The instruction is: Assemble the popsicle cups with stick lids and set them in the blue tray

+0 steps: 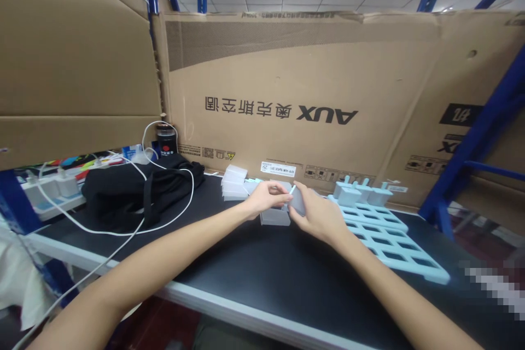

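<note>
Both my hands meet at the middle of the black tabletop [262, 273]. My left hand [266, 197] is closed around the top of a small translucent plastic case [275, 215] resting on the table. My right hand [315, 213] grips another translucent plastic piece [297, 202] against it, with a thin white stick [292, 190] poking up between the fingers. A stack of similar translucent cases [234, 182] lies just behind my left hand.
A light blue moulded tray [389, 240] with several slots lies to the right, small blue pieces [361, 192] standing at its far end. A black bag [135, 188], white cables [172, 213], a power strip [53, 188] and a dark can [166, 141] sit left. Cardboard [328, 93] walls the back.
</note>
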A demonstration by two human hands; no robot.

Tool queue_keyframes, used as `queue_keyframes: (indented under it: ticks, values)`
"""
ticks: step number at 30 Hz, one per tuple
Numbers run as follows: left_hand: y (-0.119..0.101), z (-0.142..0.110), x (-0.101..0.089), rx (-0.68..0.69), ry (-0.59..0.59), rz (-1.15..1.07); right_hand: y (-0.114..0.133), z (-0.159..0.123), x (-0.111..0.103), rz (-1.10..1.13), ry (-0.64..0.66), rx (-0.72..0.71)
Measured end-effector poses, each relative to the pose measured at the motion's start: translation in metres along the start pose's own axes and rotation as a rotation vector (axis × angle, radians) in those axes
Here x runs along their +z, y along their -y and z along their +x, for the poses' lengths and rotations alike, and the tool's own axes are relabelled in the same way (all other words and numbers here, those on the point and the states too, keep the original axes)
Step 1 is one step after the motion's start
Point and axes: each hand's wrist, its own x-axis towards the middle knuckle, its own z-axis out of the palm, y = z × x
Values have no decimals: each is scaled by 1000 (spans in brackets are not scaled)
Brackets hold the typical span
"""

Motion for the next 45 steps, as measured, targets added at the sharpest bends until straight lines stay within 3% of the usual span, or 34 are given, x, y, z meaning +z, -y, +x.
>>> queue_keyframes:
  ticks: [7, 20, 22, 24, 27, 30, 32, 34, 38, 45]
  values:
    - [0, -2, 4, 25, 12, 27, 0, 3, -3, -32, 52, 36]
    - [5, -6, 17, 114, -79, 77, 3, 0, -10, 183, -32, 58]
    - [5, -7, 18, 95, -59, 116, 3, 0, -10, 195, -43, 47]
    - [0, -5, 13, 80, 37, 165, 1, 1, -10, 173, -69, 60]
    - [-13, 1, -11, 158, 182, 394, -5, 2, -10, 121, -125, 82]
    - [-23, 8, -47, 322, 117, 987, -16, 2, -8, 99, -161, 71]
    - [-22, 13, -67, 330, 115, 1325, -22, 2, -5, 87, -171, 63]
    - [-16, 19, -76, 323, 172, 1522, -27, 1, -2, 74, -169, 60]
    - [1, 36, -65, 356, 264, 1724, -28, 2, 5, 68, -152, 68]
    - [16, 61, -40, 370, 267, 1888, -28, 0, 16, 99, -86, 53]
